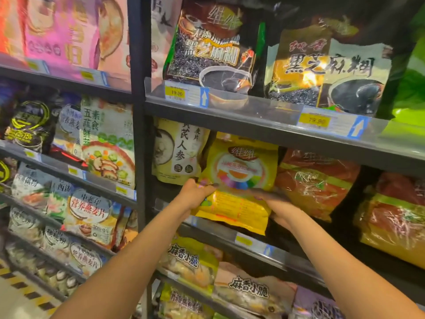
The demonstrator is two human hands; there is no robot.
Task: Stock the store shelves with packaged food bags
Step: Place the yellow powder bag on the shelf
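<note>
This was a shop, a grocery aisle: dark metal shelves in tiers, packed w/ printed food bags. Yellow price tags w/ blue arrows sat in clear strips along shelf edges, one reading 19.90. Hazard-striped floor showed btm left.

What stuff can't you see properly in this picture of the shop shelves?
All in the head view:
- Price tag under the yellow bag: too blurred to read.
- Green bag: cut off by the right edge.
- Pink bags, top left: print smeared by blur.
- Yellow bag's side edges: covered by the left hand and right hand gripping it.
</note>
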